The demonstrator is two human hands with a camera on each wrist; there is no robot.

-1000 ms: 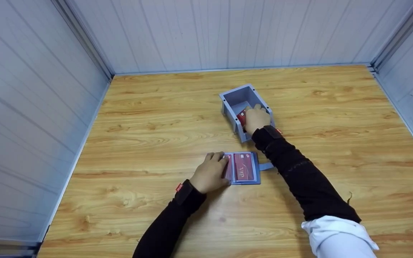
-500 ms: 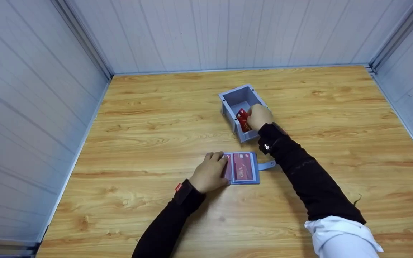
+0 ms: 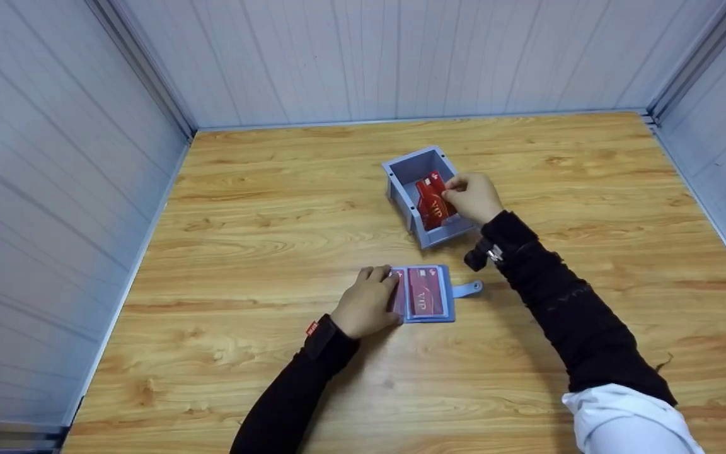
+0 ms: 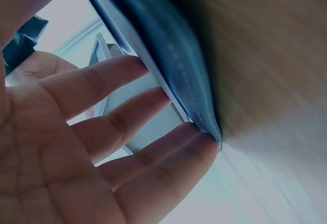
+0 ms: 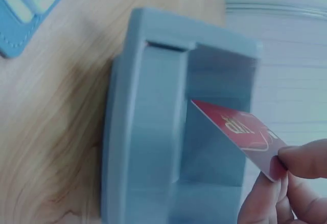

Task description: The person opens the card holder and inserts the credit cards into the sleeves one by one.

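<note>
My right hand (image 3: 475,197) pinches a red VIP card (image 3: 437,198) by one edge, thumb against fingers, over the grey plastic bin (image 3: 394,183). In the right wrist view, the card (image 5: 240,129) slants across the bin's opening. More red shows beside the card in the head view; whether it is another card is unclear. My left hand (image 3: 366,304) holds the left part of an open blue card holder (image 3: 450,309), thumb at the near edge, fingers at the far edge. A red VIP card (image 3: 426,291) sits in its right sleeve; another (image 3: 398,293) is partly hidden by my fingers.
The holder's snap strap (image 3: 467,289) sticks out to the right. Wood-grain table (image 3: 262,221) surrounds holder and bin. Pale panel walls (image 3: 363,63) stand at the back and both sides.
My right hand has come up out of the bin and shifted right, lifting the red card into fuller view. The left hand and the card holder have stayed in place.
</note>
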